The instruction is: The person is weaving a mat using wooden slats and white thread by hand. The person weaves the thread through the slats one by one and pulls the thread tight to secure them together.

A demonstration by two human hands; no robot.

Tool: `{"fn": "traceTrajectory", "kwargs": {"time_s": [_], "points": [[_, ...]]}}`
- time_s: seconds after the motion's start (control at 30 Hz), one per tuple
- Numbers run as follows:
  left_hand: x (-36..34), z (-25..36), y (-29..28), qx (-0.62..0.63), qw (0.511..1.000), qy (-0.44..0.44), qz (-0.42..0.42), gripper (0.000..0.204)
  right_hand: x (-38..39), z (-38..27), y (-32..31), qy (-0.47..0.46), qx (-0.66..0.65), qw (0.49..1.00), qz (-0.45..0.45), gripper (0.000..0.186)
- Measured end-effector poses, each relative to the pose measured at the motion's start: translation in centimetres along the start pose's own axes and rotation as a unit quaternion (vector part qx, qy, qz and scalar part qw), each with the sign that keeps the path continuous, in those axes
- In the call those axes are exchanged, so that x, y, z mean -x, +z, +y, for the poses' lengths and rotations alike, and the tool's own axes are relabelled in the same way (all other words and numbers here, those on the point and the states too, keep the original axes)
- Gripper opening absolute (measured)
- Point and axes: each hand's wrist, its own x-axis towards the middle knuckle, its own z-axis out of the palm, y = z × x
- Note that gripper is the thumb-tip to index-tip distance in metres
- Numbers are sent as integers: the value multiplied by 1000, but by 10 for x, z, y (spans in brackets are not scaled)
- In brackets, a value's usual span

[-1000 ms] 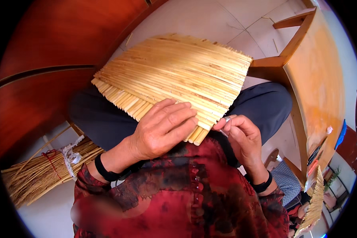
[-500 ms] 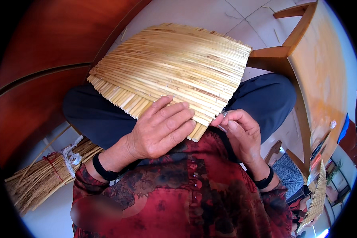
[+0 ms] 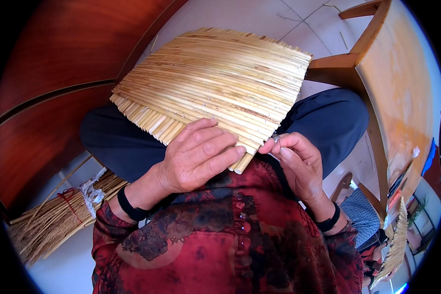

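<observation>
Reeds bound flat make this mat (image 3: pixel 215 83) light, stiffish, brittle; my left hand (image 3: pixel 196 157) lies open pressing its near edge, my right hand (image 3: pixel 294 161) pinches something small beside it.

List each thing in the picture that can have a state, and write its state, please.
straw mat: flat on the lap, near edge uneven, under the left hand
left hand: palm down, pressing the mat's near edge
right hand: fingertips pinched on something small at the mat's corner
straw bundle: tied, lying on the floor
wooden table: upright beside the right knee
</observation>
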Motion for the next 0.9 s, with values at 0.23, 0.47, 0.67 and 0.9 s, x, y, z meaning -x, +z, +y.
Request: {"fn": "traceTrajectory", "kwargs": {"time_s": [0.23, 0.47, 0.67, 0.9], "points": [[1, -2, -1, -3, 1000, -7, -1, 30, -2, -1, 1, -12, 19, 1000, -6, 15], [-24, -5, -17, -136, 986, -89, -39, 39, -23, -14, 7, -71, 33, 997, -18, 13], [-28, -26, -26, -109, 990, -78, 39, 42, -46, -29, 20, -150, 79, 985, -31, 13], [-86, -25, -65, -52, 975, -188, 108, 26, -84, -71, 40, -231, 155, 960, 14, 13]]}}
